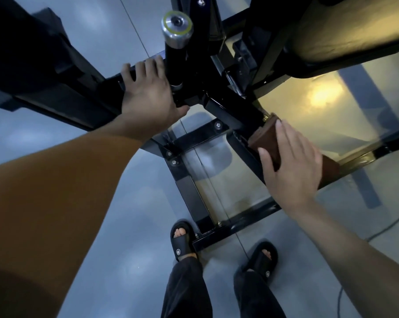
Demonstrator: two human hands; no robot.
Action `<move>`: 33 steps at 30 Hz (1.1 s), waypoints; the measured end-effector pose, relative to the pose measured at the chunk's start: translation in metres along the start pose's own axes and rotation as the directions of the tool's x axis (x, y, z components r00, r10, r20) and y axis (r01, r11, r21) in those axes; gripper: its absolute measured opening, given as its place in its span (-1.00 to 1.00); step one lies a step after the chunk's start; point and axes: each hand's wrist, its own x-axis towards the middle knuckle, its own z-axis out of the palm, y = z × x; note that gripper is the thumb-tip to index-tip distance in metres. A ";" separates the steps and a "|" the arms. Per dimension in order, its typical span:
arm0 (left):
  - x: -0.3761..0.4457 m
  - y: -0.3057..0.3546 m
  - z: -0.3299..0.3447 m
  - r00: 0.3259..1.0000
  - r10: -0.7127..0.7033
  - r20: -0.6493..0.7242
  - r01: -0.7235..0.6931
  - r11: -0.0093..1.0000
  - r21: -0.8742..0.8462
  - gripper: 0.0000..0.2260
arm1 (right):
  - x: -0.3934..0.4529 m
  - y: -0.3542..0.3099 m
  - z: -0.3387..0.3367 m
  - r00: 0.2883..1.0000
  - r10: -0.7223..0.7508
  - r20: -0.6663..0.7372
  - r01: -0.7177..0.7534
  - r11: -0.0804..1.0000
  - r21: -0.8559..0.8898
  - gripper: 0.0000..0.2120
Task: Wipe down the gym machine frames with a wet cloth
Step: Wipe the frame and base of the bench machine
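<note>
The right hand [292, 166] lies flat with straight, slightly spread fingers on a brown cloth [266, 141], pressing it onto a black sloping bar [226, 111] of the gym machine frame; the cloth is draped over the bar, showing beyond the fingertips and again behind the heel of the hand. The left hand [148, 97] is on the other side of the frame's central joint, palm down on a black crossbeam [84, 99], its fingers bent over the beam's far edge and the thumb stretched toward the joint; it grips the beam and holds no cloth. Just beyond the left hand's fingers a black post rises toward the camera, ending in a silver cap [176, 26] with a yellowish ring. Between the two hands the frame's tubes meet in a welded junction. Below the right hand, toward the person's body, lower frame rails [194, 200] bolted together rest on the glossy grey floor [129, 249]. Beyond the right hand, up and to its right, hangs a dark padded part [345, 35] of the machine, lit yellow. Nearest the body, two feet in black slide sandals [181, 237] stand on the floor, the left one touching the end of a base rail.
</note>
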 end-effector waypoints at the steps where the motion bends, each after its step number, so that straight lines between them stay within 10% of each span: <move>1: 0.001 -0.001 0.001 1.000 0.000 -0.004 0.000 1.000 0.001 -0.03 | -0.002 -0.001 0.000 1.000 0.030 0.002 -0.030 1.000 0.003 -0.43; 33: 0.000 0.000 0.005 1.000 0.000 -0.022 0.001 1.000 0.031 -0.05 | 0.106 -0.101 0.021 0.999 -0.004 0.035 -0.001 0.990 0.141 -0.28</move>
